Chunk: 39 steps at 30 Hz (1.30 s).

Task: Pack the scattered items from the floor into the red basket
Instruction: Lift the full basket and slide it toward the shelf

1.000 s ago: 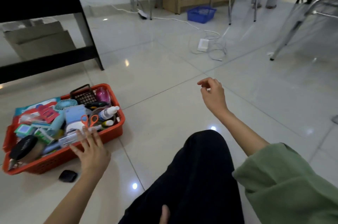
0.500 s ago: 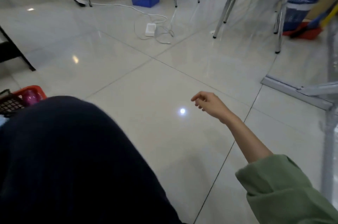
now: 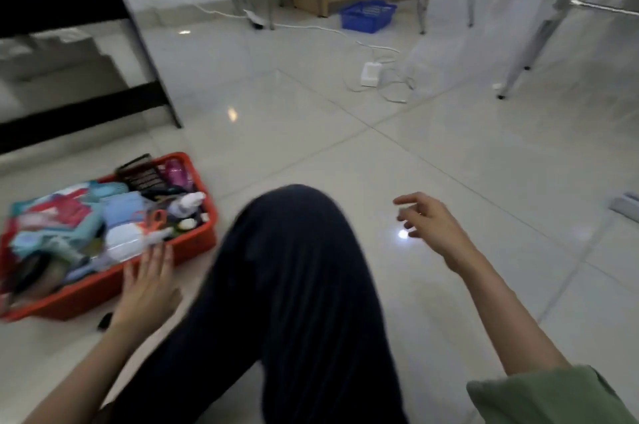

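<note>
Basket nearly full, one dark item left beside it

Red basket (image 3: 193, 243) sits on the floor (image 3: 345, 153) to the person's left, heaped with packets, bottles and orange-handled scissors (image 3: 155, 217). The left hand (image 3: 147, 281) lies flat, fingers straight, against the basket's near rim and holds nothing. The right hand (image 3: 432, 226) hovers over bare tile on the other side of the raised knee (image 3: 294, 216), its fingers loosely curled and empty.

One small dark object (image 3: 104, 320) lies on the floor just beside the basket's near wall, by the left wrist; blur hides what it is. It looks like the last scattered piece nearby.

To finish well, keep the basket steady, pick that object up with the closer left hand, and tuck it into a low gap rather than on the heap, where it could slide off.
</note>
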### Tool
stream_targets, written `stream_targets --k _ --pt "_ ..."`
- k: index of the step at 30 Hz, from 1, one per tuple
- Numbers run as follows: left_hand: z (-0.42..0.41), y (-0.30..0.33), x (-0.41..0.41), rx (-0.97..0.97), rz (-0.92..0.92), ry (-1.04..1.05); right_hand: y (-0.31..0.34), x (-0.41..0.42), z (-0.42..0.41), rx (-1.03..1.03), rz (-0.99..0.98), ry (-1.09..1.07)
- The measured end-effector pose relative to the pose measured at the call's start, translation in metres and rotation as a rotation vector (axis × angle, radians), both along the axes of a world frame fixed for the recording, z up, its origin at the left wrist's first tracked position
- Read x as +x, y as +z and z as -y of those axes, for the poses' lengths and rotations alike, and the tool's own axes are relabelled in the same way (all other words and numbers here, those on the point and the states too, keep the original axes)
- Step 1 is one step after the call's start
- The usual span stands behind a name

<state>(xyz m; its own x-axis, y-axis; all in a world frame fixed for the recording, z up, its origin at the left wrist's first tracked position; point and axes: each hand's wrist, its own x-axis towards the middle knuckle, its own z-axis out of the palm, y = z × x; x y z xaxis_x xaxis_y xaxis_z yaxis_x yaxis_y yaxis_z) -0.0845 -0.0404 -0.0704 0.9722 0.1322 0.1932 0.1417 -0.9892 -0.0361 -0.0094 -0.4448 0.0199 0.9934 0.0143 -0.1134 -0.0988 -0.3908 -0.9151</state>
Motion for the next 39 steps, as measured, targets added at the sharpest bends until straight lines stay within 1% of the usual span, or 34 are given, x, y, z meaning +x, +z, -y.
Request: stream_targets --k 2,3,4,5,6,7,8,9,10,11,12,13,14,16,18,21,25,29,32,37,39 --pt "-0.002 0.011 -0.004 -0.136 -0.005 0.091 0.022 0.016 -0.033 0.078 0.104 -0.006" --pt "-0.010 0.012 -0.007 -0.180 0.089 0.145 0.032 0.025 -0.052 0.121 0.147 0.005" --pt "-0.020 0.013 -0.012 -0.203 0.221 0.244 0.039 0.035 -0.073 0.162 0.175 0.030" --pt "-0.032 0.013 -0.012 -0.272 0.376 0.373 0.043 0.046 -0.097 0.191 0.185 0.072" --pt "-0.044 0.015 -0.012 -0.406 0.509 0.533 0.043 0.057 -0.125 0.195 0.170 0.130" --pt "-0.055 0.015 -0.013 -0.542 0.614 0.719 0.041 0.065 -0.155 0.177 0.123 0.200" --pt "-0.068 0.018 -0.014 -0.665 0.653 0.909 0.034 0.071 -0.185 0.130 0.041 0.277" --pt "-0.084 0.018 -0.017 -0.804 0.671 1.072 0.023 0.074 -0.214 0.060 -0.068 0.362" --pt "-0.100 0.018 -0.021 -0.941 0.643 1.188 0.010 0.075 -0.241 -0.036 -0.183 0.452" --pt "-0.116 0.015 -0.026 -1.049 0.585 1.238 -0.005 0.072 -0.264 -0.131 -0.280 0.531" --pt "-0.128 0.010 -0.030 -1.147 0.509 1.215 -0.020 0.069 -0.284 -0.209 -0.352 0.581" --pt "-0.139 0.005 -0.033 -1.232 0.457 1.148 -0.035 0.067 -0.298 -0.247 -0.403 0.592" --pt "-0.144 0.001 -0.034 -1.282 0.441 1.088 -0.048 0.067 -0.309 -0.246 -0.424 0.559" --pt "-0.149 -0.009 -0.032 -1.343 0.494 1.036 -0.070 0.071 -0.323 -0.151 -0.400 0.411" --pt "-0.147 -0.019 -0.023 -1.355 0.603 1.037 -0.082 0.079 -0.331 -0.042 -0.386 0.301" --pt "-0.147 -0.024 -0.004 -1.271 0.697 1.053 -0.089 0.094 -0.340 -0.006 -0.360 0.224" --pt "-0.172 -0.026 0.032 -1.220 0.660 1.030 -0.087 0.134 -0.371 0.024 -0.326 0.154" --pt "-0.212 -0.027 0.081 -1.168 0.619 1.006 -0.091 0.190 -0.408 0.012 -0.281 0.135" --pt "-0.236 -0.032 0.118 -1.099 0.627 1.041 -0.092 0.232 -0.434 0.039 -0.289 0.134" --pt "-0.277 -0.039 0.176 -1.009 0.670 1.039 -0.092 0.300 -0.481 0.129 -0.323 0.149" --pt "-0.287 -0.041 0.187 -0.934 0.694 1.057 -0.093 0.313 -0.495 0.103 -0.311 0.150"
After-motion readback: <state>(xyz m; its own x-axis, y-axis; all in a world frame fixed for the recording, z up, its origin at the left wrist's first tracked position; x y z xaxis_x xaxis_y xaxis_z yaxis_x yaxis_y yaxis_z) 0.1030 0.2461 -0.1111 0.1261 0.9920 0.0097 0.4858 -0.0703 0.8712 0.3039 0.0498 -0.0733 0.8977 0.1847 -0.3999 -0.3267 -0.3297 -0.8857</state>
